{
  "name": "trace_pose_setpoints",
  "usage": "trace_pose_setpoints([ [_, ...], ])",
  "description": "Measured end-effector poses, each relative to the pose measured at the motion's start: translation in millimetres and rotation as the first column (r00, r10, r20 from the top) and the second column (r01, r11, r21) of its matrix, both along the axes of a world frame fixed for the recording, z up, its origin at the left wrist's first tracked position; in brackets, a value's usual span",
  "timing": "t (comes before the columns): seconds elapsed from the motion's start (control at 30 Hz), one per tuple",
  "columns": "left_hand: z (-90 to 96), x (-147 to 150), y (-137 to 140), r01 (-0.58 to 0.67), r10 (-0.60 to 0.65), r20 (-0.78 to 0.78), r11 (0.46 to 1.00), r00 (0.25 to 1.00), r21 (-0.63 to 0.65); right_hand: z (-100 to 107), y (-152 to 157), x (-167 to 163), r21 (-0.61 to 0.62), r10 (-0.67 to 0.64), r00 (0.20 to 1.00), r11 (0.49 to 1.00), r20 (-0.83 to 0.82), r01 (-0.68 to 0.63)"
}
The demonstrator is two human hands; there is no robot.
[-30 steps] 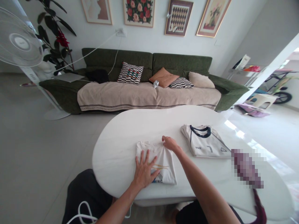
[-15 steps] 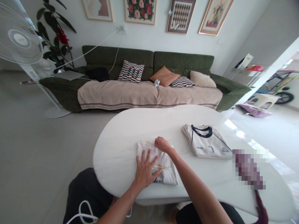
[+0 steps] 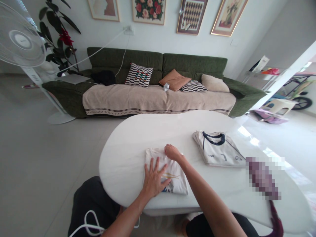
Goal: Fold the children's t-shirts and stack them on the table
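Observation:
In front of me a folded white T-shirt (image 3: pixel 177 184), with a yellow line, a blue patch and dark letters, lies on the white oval table (image 3: pixel 118 154). My left hand (image 3: pixel 153 179) rests flat on it, fingers spread and palm down. My right hand (image 3: pixel 172 152) is closed at the shirt's far edge, the curled fingers against the fabric; the fingertips are hidden. To the right sits a stack of folded white shirts (image 3: pixel 219 153), the top one with a navy collar and a number 7.
A pixelated purplish shape (image 3: pixel 263 179) covers the table's right side, above a dark red strip (image 3: pixel 276 220). Behind the table stands a green sofa (image 3: pixel 192 67) with cushions. A white fan (image 3: pixel 22 41) stands at left. A white cable (image 3: pixel 90 223) hangs near my leg.
Both hands keep almost the same place on the T-shirt. The view has shifted very slightly.

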State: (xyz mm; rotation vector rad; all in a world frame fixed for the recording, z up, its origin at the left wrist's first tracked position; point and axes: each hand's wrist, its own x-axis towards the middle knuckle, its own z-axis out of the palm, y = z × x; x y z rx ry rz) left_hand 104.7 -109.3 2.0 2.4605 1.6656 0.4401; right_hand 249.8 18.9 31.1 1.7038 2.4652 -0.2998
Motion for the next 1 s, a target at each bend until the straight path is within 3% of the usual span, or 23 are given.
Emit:
trace_pose_setpoints([
  [0.37, -1.7, -4.9, 0.5, -0.04, 0.041, -0.025, 0.999, 0.999, 0.005, -16.9, -12.2, -4.6, 0.13, -0.13, 0.986, 0.981, -0.104, 0.143],
  [0.6, -10.3, -2.7, -0.6, -0.063, 0.064, -0.021, 0.997, 0.998, 0.05, -8.0, -12.4, -30.2, 0.139, -0.164, 0.952, 0.969, -0.257, 0.204],
  [0.8, -10.8, -2.3, -0.2, -0.056, 0.058, -0.032, 0.998, 0.998, 0.039, -12.7, -1.7, -75.4, 0.016, -0.282, 0.887, 0.951, -0.367, 0.309],
  [1.0, -9.8, -2.8, -1.0, -0.053, 0.054, -0.029, 0.998, 0.998, 0.02, -9.2, 8.1, -82.7, -0.082, -0.422, 0.822, 0.902, -0.383, 0.425],
])
